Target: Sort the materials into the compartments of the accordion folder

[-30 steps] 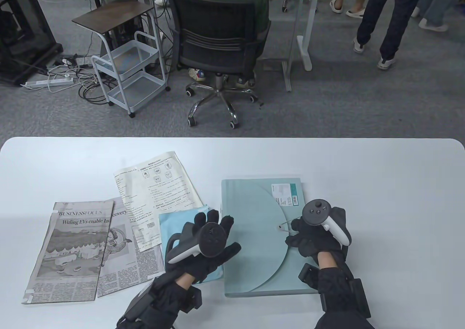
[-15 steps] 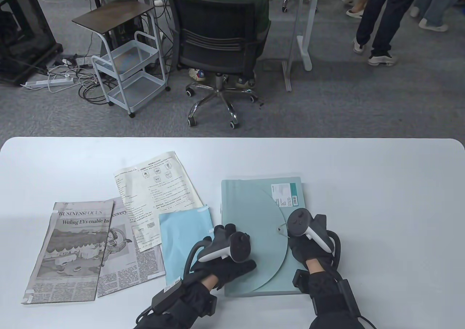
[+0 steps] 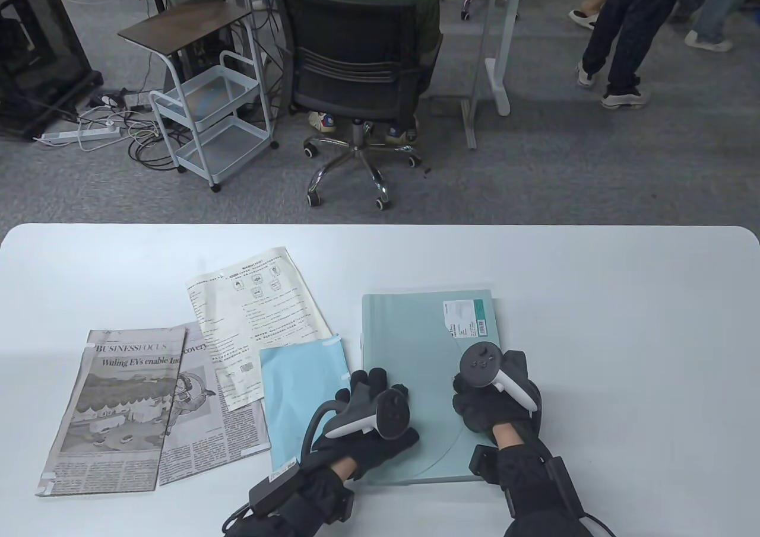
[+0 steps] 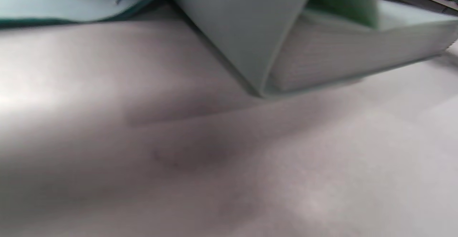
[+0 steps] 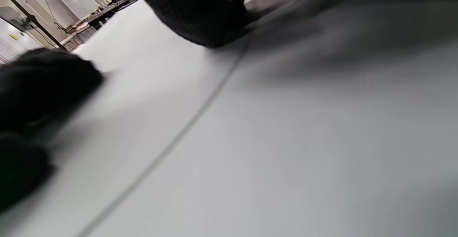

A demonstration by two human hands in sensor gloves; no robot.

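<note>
Both hands on the accordion folder (image 3: 424, 347) on the tabletop (image 3: 623, 323): left hand (image 3: 371, 421) pressing its near-left part, right hand (image 3: 493, 397) resting on the rounded flap (image 3: 415, 394), grip not visible. Papers (image 3: 249, 317) left of the folder, unsorted. Risk: flap slipping back closed, folder sliding toward the blue sheet (image 3: 297, 383).

White table (image 3: 623, 323) bears accordion folder (image 3: 409, 329), newspaper (image 3: 113, 406), worksheet (image 3: 255, 317), blue sheet (image 3: 297, 383).
</note>
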